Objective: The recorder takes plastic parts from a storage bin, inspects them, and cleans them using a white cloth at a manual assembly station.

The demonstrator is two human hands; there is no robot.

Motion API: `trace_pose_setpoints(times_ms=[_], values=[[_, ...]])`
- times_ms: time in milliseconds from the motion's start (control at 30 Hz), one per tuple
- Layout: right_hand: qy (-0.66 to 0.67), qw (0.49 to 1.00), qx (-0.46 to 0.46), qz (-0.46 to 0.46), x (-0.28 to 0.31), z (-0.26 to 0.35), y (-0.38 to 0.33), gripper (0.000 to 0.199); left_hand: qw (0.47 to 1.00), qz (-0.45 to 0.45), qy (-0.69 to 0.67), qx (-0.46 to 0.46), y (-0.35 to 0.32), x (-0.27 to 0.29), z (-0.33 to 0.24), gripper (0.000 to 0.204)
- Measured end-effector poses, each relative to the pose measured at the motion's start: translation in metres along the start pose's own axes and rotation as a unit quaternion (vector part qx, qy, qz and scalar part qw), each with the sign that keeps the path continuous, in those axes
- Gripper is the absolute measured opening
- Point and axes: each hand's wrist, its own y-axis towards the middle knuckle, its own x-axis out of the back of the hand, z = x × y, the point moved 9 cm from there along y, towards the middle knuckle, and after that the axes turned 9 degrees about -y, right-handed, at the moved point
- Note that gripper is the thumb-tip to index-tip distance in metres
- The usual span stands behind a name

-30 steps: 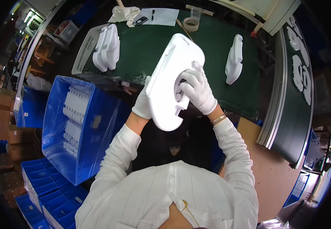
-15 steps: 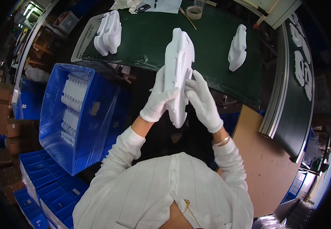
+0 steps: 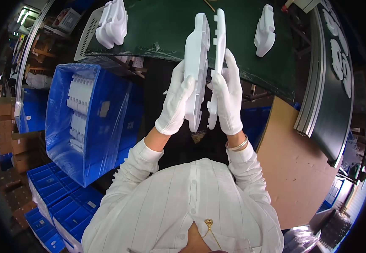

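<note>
In front of my chest I hold two long white plastic parts upright, side by side with a narrow gap between them. My gloved left hand [image 3: 175,101] is closed round a deep white plastic shell [image 3: 196,55], thumb across its near side. The fingers of my gloved right hand [image 3: 230,99] grip a thinner white plastic panel [image 3: 220,40] with small tabs along its left edge. The inner faces of both parts are turned toward each other and mostly hidden. Beyond them lies a green worktable [image 3: 157,21].
Several white shells [image 3: 113,25] stand at the table's left beside a white basket [image 3: 88,36]; another white part [image 3: 265,31] lies at its right. A blue bin [image 3: 98,135] with white panels stands to my left. On the right run a conveyor [image 3: 322,114] and a brown board [image 3: 297,168].
The white parts, together before, have come apart: the panel is now in my right hand, separate from the shell in my left. The whole view has shifted slightly.
</note>
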Motion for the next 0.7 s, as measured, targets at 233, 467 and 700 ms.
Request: trace_pose_setpoints(times_ms=[233,467,700], values=[[-0.057,0.994,0.091,0.007,-0.015,0.001,-0.001,0.059,0.999,0.011,-0.029,-0.014,-0.002,-0.002,0.005,0.069],[-0.001,0.997,0.051,-0.051,-0.005,-0.008,-0.001,0.056,1.0,-0.005,-0.015,-0.006,-0.004,0.002,0.011,0.069],[-0.078,0.991,0.104,-0.024,-0.01,-0.001,-0.002,0.053,0.999,0.006,-0.045,-0.01,-0.003,-0.004,0.01,0.064]])
